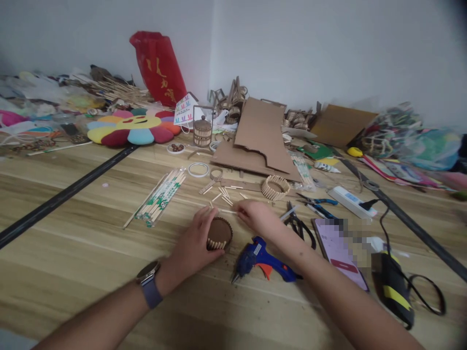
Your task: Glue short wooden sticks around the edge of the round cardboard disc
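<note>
A round brown cardboard piece (pixel 220 229) with short wooden sticks standing along its near edge lies low in the middle. My left hand (pixel 195 238), a watch on its wrist, is wrapped round its left side, thumb at the near edge. To the right, my right hand (pixel 254 214) is closed just beyond it, at a thin pale stick (pixel 226 211); whether the fingertips hold it is too small to tell. Several loose short sticks (pixel 226 197) lie beyond both hands. A blue glue gun (pixel 260 260) rests below my right forearm. A ring of sticks (pixel 276 188) stands farther back.
Packed sticks (pixel 162 197) lie at left. Black scissors (pixel 299 226), pliers (pixel 321 201), a phone (pixel 337 253) and a power strip (pixel 350 200) are at right. Behind are cardboard sheets (pixel 259 131), a small lidded basket (pixel 202 132) and a flower cushion (pixel 140 136).
</note>
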The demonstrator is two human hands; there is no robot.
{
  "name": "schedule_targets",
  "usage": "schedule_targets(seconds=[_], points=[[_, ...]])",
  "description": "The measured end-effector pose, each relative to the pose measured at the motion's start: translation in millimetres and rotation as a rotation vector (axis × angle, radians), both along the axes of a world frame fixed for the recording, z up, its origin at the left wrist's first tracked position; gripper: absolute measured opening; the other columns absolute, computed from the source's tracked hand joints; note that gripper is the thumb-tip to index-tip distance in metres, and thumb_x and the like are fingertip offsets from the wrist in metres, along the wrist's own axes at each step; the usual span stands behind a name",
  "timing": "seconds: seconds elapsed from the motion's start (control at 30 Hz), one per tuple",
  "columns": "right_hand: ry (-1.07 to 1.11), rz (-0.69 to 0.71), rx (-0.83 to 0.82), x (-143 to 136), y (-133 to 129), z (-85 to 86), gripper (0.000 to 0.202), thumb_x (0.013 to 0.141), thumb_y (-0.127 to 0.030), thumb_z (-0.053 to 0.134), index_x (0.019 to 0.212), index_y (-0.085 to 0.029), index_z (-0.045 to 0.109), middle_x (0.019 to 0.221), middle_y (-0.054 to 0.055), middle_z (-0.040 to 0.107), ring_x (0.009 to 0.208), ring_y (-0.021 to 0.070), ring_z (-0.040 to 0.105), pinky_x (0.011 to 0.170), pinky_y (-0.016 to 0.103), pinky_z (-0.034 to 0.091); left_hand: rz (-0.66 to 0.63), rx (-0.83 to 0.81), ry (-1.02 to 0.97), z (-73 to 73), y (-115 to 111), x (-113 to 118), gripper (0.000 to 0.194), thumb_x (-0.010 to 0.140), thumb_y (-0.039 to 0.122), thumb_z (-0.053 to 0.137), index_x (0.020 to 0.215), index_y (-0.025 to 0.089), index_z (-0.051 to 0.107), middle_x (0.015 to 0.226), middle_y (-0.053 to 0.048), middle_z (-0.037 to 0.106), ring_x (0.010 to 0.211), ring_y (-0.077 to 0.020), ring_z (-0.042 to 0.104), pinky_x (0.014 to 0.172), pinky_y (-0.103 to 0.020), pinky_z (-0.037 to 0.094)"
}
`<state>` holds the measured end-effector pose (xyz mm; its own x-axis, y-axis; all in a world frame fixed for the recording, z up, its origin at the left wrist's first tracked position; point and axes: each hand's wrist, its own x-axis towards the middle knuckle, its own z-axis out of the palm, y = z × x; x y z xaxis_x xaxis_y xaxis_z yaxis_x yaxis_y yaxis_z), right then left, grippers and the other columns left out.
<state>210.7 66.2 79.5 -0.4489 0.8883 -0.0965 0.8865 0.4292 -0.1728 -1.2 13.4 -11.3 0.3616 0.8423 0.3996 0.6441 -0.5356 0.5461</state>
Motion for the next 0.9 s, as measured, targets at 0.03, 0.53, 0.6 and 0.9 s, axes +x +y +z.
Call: schedule_targets(seconds=[0.03,0.53,0.6,0.9], points=[[-0.014,0.028,-0.002,-8,6,-1.5,0.019,0.092,-0.007,0.055,0.099,-0.016,0.071,0.103,0.010,0.076,0.098,0.0206,0.068,0.083,0.026,0.045,-0.002,-0.005,-0.006,-0.5,0,0,0.107,0.071,0.019,0.083,0.156,0.027,0.019,0.154,-0.018,0.043,0.146,-0.0408,0.041,0.116,-0.065,0.041],[-0.023,-0.001,-0.015,-9,14,-8.4,0.021,0.087,-0.006,0.054,0.105,-0.010,0.064,0.100,0.017,0.073,0.090,0.0248,0.066,0.077,0.030,0.046,-0.019,-0.017,-0.031,-1.8,0,0,0.108,0.069,0.017,0.086,0.155,0.026,0.022,0.156,-0.018,0.041,0.147,-0.0403,0.039,0.117,-0.064,0.040],[0.041,0.011,-0.042,1,8,-3.5,0.016,0.085,-0.007,0.055,0.095,-0.014,0.064,0.090,0.008,0.070,0.081,0.0186,0.063,0.072,0.025,0.045,-0.022,-0.013,-0.021,-1.9,0,0,0.108,0.070,0.017,0.086,0.156,0.027,0.020,0.156,-0.018,0.041,0.147,-0.0400,0.039,0.116,-0.064,0.040],[0.592,0.044,-0.364,6,-41,-16.3,0.014,0.077,-0.009,0.057,0.082,-0.017,0.067,0.065,-0.007,0.052,0.060,0.0094,0.046,0.056,0.019,0.034,-0.035,0.010,-0.009,-3.1,1,-1,0.107,0.071,0.017,0.083,0.156,0.027,0.017,0.155,-0.018,0.042,0.147,-0.0403,0.039,0.116,-0.066,0.039]])
